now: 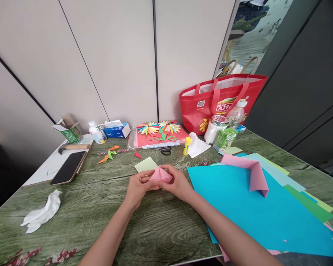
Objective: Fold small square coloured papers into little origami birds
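Note:
A piece of folded pink paper (161, 175) is held between my two hands, just above the table. My left hand (140, 186) pinches its left side with thumb and fingers. On the opposite side, my right hand (177, 181) grips it, with the thumb at the lower edge. Raised creases meet at a point on top of the paper; its underside is hidden. Right behind my left hand lies a pale green paper square (146, 164). To the right, a creased pink strip (249, 168) rests on a large blue sheet (238, 207).
Behind my hands are scissors (165, 150), a yellow glue stick (187, 146) and folded paper pieces (108, 155). A red bag (195, 111), a bottle (236, 114) and a green carton (225, 139) stand back right. Leftward lie a phone (69, 168), a hammer (74, 147) and crumpled tissue (43, 212).

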